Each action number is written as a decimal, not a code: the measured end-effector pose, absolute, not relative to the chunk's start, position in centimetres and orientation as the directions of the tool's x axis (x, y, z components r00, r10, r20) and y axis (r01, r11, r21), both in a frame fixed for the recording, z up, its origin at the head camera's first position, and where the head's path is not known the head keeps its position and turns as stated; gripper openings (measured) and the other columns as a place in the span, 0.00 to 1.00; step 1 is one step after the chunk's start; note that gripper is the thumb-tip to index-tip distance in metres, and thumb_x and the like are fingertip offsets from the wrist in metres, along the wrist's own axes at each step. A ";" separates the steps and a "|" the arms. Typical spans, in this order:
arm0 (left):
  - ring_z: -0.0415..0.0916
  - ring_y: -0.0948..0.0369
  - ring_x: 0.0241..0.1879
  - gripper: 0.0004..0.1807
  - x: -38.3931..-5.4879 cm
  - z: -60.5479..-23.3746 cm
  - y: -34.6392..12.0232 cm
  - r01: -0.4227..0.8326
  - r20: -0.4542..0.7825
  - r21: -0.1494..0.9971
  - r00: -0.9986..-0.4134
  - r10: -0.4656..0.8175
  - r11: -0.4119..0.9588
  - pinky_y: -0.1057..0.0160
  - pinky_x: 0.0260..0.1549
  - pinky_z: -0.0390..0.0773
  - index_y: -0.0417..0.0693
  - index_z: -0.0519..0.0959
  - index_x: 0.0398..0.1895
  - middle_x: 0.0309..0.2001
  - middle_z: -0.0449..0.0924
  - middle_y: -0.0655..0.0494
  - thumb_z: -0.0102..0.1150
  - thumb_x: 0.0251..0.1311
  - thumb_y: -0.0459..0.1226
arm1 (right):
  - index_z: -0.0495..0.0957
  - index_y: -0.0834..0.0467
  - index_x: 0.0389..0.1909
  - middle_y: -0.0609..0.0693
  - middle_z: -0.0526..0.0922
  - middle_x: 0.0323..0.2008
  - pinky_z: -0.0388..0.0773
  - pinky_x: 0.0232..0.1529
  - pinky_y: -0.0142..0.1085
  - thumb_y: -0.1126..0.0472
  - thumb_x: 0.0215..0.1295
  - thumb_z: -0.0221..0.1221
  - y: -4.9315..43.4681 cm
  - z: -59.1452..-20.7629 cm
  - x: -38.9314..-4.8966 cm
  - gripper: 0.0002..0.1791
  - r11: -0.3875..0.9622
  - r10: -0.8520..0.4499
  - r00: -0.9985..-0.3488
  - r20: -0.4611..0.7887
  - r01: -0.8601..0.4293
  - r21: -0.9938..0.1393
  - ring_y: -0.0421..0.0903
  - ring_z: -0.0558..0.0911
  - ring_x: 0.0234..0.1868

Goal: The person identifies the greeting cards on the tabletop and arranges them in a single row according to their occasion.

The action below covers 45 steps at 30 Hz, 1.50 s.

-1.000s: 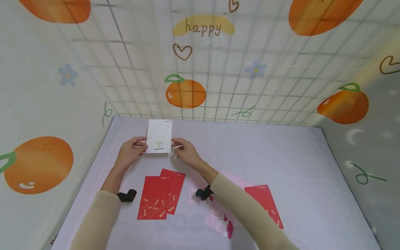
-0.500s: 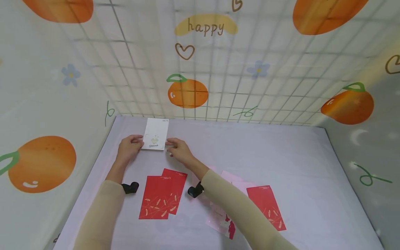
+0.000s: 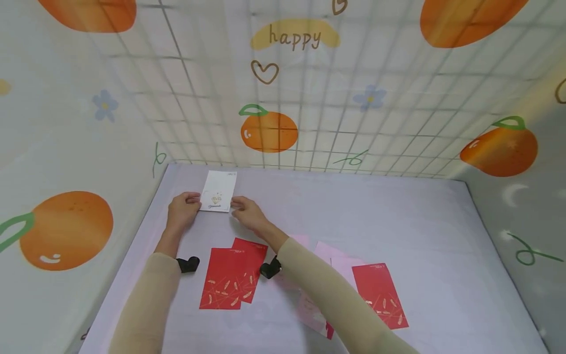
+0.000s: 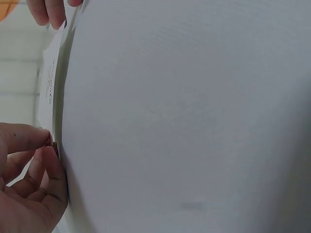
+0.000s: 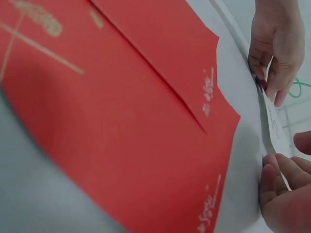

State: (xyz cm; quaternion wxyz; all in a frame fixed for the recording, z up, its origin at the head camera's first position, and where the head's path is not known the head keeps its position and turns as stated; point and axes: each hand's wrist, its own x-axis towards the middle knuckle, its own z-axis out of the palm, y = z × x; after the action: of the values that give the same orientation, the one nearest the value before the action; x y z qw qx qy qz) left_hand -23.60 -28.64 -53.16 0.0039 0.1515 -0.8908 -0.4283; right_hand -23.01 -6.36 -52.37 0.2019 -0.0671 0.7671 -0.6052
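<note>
A white card (image 3: pixel 218 191) with a gold diamond drawing and dark lettering lies at or just above the table at the back left. My left hand (image 3: pixel 183 211) pinches its left edge; in the left wrist view the thumb and finger (image 4: pixel 29 141) meet at the card's edge. At the opposite edge my right hand (image 3: pixel 250 215) holds the card with bent fingers. Seen from the right wrist, its fingers (image 5: pixel 279 177) are at the card's near corner. Whether other cards lie under it I cannot tell.
Two overlapping red cards (image 3: pixel 221 278) with gold marks lie in front of the hands. Pink cards (image 3: pixel 338 255) lie partly under my right sleeve, and another red card (image 3: pixel 380 295) is to the right. A patterned cloth wall (image 3: pixel 269 88) stands along the table's back edge.
Both hands have moved the white card left and lowered it toward the tabletop. The red and pink cards stay in place, while the head view has turned slightly left.
</note>
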 end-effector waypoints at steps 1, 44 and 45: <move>0.78 0.48 0.52 0.19 -23.6 -53.1 -28.7 -0.260 -0.115 0.763 -0.956 -0.272 0.592 0.54 0.48 0.75 0.37 0.78 0.58 0.51 0.82 0.40 0.56 0.65 0.32 | 0.70 0.60 0.68 0.53 0.79 0.61 0.78 0.51 0.37 0.69 0.69 0.56 -6.4 -52.4 -23.0 0.26 0.269 -0.347 -0.909 -0.230 0.138 -0.953 0.48 0.77 0.59; 0.78 0.43 0.55 0.25 -22.0 -51.5 -27.3 -0.231 -0.059 0.746 -0.957 -0.283 0.624 0.46 0.55 0.73 0.35 0.77 0.60 0.53 0.81 0.37 0.56 0.69 0.44 | 0.68 0.51 0.72 0.48 0.74 0.65 0.77 0.43 0.34 0.65 0.71 0.56 -6.4 -51.6 -22.3 0.29 0.407 -0.403 -0.893 -0.200 0.021 -0.913 0.43 0.77 0.50; 0.78 0.43 0.54 0.25 -21.9 -51.2 -27.0 -0.214 -0.044 0.750 -0.960 -0.275 0.626 0.45 0.55 0.73 0.35 0.77 0.60 0.53 0.81 0.38 0.56 0.69 0.44 | 0.68 0.51 0.71 0.48 0.74 0.66 0.77 0.43 0.34 0.65 0.71 0.55 -6.3 -51.4 -22.2 0.28 0.404 -0.407 -0.894 -0.186 0.006 -0.915 0.43 0.77 0.50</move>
State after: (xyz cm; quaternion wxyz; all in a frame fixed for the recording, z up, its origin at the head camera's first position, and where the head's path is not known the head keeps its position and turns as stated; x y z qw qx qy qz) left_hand -21.89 -26.98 -51.16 0.0373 0.1357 -0.9009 -0.4107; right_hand -22.18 -6.26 -51.37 0.1942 -0.1233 0.8152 -0.5316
